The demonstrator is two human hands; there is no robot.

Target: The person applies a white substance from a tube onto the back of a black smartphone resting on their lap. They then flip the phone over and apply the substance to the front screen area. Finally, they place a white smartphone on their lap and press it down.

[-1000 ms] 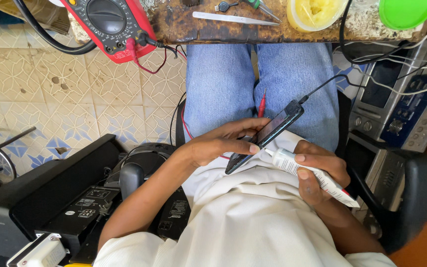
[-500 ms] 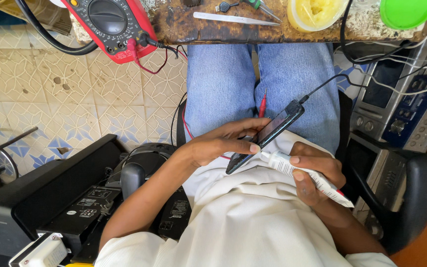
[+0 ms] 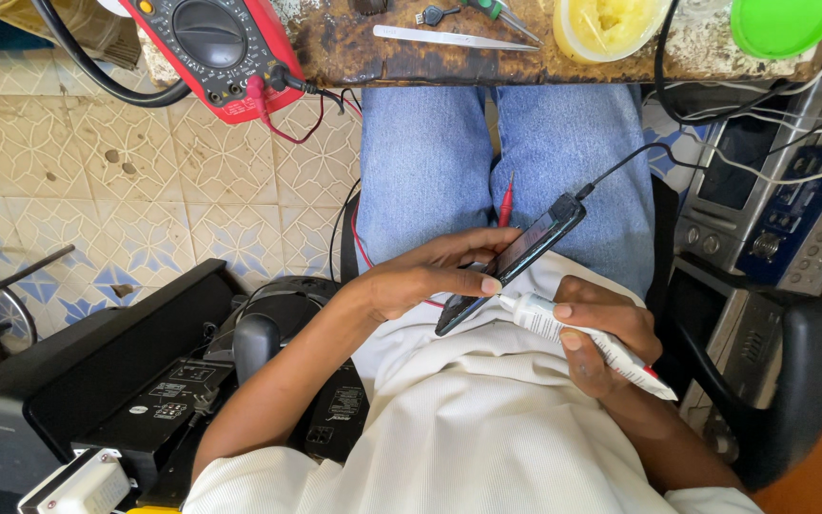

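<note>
Far left: a patterned tile floor (image 3: 97, 200) is lying open between the bench edge and the dark equipment cases (image 3: 116, 400) crowding the near-left corner. A red multimeter (image 3: 216, 48) is overhanging the far bench edge (image 3: 411, 62), its black lead trailing down toward the lap.

Centre: the person is sitting with blue jeans (image 3: 487, 162) under the bench. The left hand (image 3: 430, 276) is gripping a dark phone (image 3: 511, 262), fingers wrapped along its near-left edge and thumb lying along the side; the phone is tilting up to the right above the lap, a black cable (image 3: 620, 162) plugged into its far end. A red probe (image 3: 505, 200) is lying between the thighs just beyond it.

Right: the right hand (image 3: 606, 333) is closing firmly round a white tube (image 3: 587, 343), its capped nozzle touching or nearly touching the phone's near edge. A black chair armrest (image 3: 792, 381) and grey stacked electronics (image 3: 773, 200) are hemming in the right side, leaving little room there. On the bench, tweezers (image 3: 454, 38), a yellow tub (image 3: 611, 24) and a green lid (image 3: 782, 24) are sitting close to the edge.
</note>
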